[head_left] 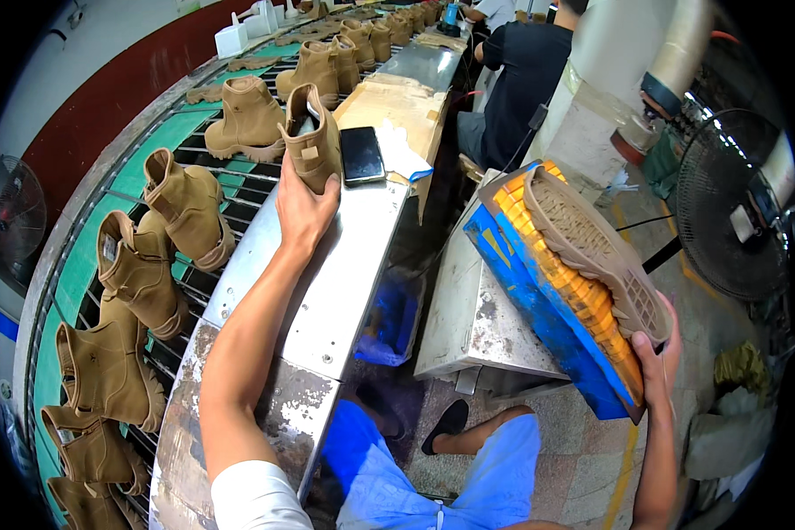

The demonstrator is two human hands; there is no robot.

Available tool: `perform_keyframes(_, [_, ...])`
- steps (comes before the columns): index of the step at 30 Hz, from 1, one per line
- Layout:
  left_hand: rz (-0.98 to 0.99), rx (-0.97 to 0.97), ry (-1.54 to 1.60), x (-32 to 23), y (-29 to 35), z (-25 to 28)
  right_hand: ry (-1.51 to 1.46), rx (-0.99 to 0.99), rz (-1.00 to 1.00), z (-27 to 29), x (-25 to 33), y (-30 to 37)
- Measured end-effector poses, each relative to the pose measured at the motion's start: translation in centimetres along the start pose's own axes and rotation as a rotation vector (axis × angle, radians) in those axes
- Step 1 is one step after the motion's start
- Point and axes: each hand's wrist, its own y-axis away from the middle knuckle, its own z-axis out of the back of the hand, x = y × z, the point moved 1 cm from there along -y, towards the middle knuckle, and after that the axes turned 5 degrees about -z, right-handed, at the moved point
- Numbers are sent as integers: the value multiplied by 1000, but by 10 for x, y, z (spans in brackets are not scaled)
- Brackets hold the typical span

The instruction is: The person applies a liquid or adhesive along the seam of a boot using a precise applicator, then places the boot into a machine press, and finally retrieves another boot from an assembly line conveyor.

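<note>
My left hand (306, 208) is closed round the lower part of a tan ankle boot (321, 157), which stands upright over the metal bench at its far end. The boot's underside is hidden by my fingers. On the right, my right hand (661, 353) grips one end of a beige shoe sole (596, 238), thumb on the near rim. A lattice shows inside that end of the sole. The sole lies along an orange ribbed pad (561, 243) on a tilted blue block (526, 296). A black phone (362, 155) lies just right of the boot.
Several tan boots (185, 208) line a curved rack with black bars and green strips on the left. Cardboard (389, 104) covers the bench farther off. A blue bin (389, 322) sits below. A black fan (738, 208) stands right; a seated person (530, 88) is ahead.
</note>
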Motion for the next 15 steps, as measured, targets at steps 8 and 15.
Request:
perform_keyframes(8, [-133, -110, -93, 11, -13, 9, -4, 31, -4, -6, -1, -7])
perform_keyframes(15, [-75, -32, -64, 0, 18, 44, 54, 16, -11, -2, 4, -4])
